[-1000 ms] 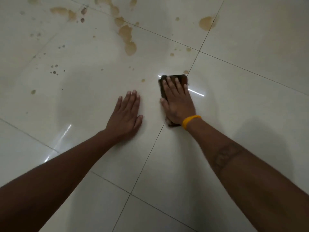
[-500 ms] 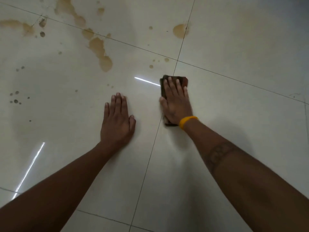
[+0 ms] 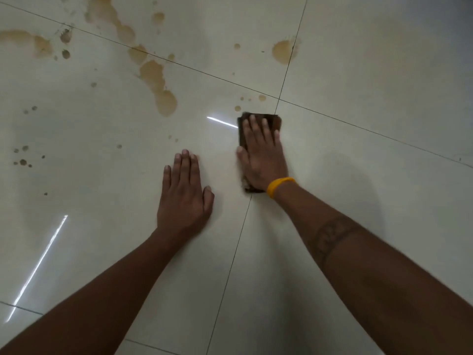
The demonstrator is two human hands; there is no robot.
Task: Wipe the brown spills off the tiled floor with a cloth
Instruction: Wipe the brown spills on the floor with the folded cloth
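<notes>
A dark brown folded cloth (image 3: 276, 121) lies flat on the cream tiled floor (image 3: 358, 175), just below where four tiles meet. My right hand (image 3: 262, 156), with a yellow wristband, presses flat on the cloth with straight fingers. My left hand (image 3: 184, 193) rests flat on the bare tile to the left of it. A few small brown drops (image 3: 238, 108) sit just beyond the cloth's far edge. A long brown spill trail (image 3: 156, 80) runs up to the far left. A round brown patch (image 3: 282, 51) lies on a grout line farther ahead.
More brown smears (image 3: 38, 44) and scattered dark droplets (image 3: 23, 162) mark the tiles at the far left. Bright light streaks (image 3: 41, 262) reflect off the glossy floor. Tiles to the right and near me show no stains.
The brown drop on the grout line by the cloth's far right corner is gone. The view has shifted, and both hands stay flat in about the same places.
</notes>
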